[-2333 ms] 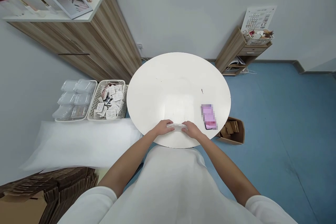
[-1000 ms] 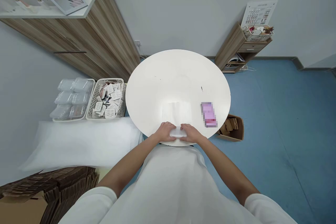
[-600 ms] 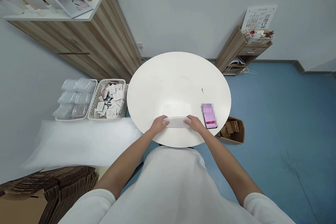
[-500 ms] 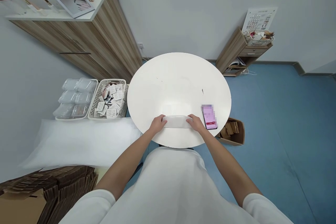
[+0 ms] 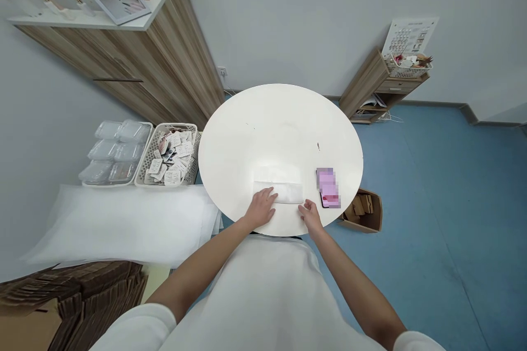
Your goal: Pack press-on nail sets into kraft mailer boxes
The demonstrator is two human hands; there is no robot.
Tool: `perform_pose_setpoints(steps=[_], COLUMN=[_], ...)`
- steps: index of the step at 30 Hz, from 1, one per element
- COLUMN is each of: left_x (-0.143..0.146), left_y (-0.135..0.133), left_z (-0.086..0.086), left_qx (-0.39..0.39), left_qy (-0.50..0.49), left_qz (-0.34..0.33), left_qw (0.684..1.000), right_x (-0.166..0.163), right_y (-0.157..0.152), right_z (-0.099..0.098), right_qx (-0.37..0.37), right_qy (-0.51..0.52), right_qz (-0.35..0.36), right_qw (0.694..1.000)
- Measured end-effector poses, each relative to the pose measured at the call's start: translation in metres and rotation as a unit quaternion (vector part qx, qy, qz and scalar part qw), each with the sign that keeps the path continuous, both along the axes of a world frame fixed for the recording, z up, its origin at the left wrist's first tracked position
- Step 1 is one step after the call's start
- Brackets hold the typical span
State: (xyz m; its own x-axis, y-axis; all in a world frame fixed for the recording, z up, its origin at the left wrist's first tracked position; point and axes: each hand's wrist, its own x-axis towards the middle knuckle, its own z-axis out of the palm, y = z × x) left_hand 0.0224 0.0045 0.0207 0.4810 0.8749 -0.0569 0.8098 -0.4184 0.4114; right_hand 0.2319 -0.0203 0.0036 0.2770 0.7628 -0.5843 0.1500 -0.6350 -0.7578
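A folded white sheet, a narrow strip (image 5: 289,193), lies flat near the front edge of the round white table (image 5: 272,131). My left hand (image 5: 262,208) rests on its left part, fingers spread, palm down. By the strip's lower right corner is my right hand (image 5: 310,215), its fingers curled in towards the thumb. Whether it pinches the corner or anything small cannot be made out. A phone (image 5: 328,187) with a pink, blurred screen lies to the right of the strip.
Left of the table stand a basket of small cards (image 5: 173,156) and a tray of clear plastic packs (image 5: 117,148). Nearer are white sheets (image 5: 127,225) and stacked flat cardboard (image 5: 90,296). A cardboard box (image 5: 364,211) sits on the floor at right.
Both hands have let go of the strip's ends. My left hand has moved right and down onto the strip; my right hand has dropped to its lower right corner. The strip now lies flat.
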Motion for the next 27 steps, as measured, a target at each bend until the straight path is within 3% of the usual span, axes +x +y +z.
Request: perform_pose_setpoints(steps=[4, 11, 14, 20, 27], left_x=[0.022, 0.019, 0.02, 0.021, 0.021], left_y=[-0.002, -0.001, 0.0, 0.002, -0.007], left_z=[-0.003, -0.007, -0.005, -0.004, -0.006], left_qx=[-0.046, -0.068, -0.066, -0.055, -0.071], left_qy=[0.036, 0.064, 0.07, 0.077, 0.041], left_qz=[-0.007, -0.012, -0.013, -0.032, -0.073], left_qw=[0.998, 0.996, 0.995, 0.995, 0.994], right_x=[-0.017, -0.028, -0.023, -0.011, -0.002], right_y=[-0.005, 0.028, 0.042, 0.067, 0.051], right_z=[-0.005, -0.005, 0.0, 0.01, 0.021], right_qx=[-0.021, -0.024, -0.019, -0.016, -0.033], right_qy=[0.039, -0.07, -0.017, 0.07, 0.124], right_qz=[-0.014, -0.05, -0.059, 0.002, 0.041], right_qw=[0.999, 0.996, 0.998, 0.997, 0.991])
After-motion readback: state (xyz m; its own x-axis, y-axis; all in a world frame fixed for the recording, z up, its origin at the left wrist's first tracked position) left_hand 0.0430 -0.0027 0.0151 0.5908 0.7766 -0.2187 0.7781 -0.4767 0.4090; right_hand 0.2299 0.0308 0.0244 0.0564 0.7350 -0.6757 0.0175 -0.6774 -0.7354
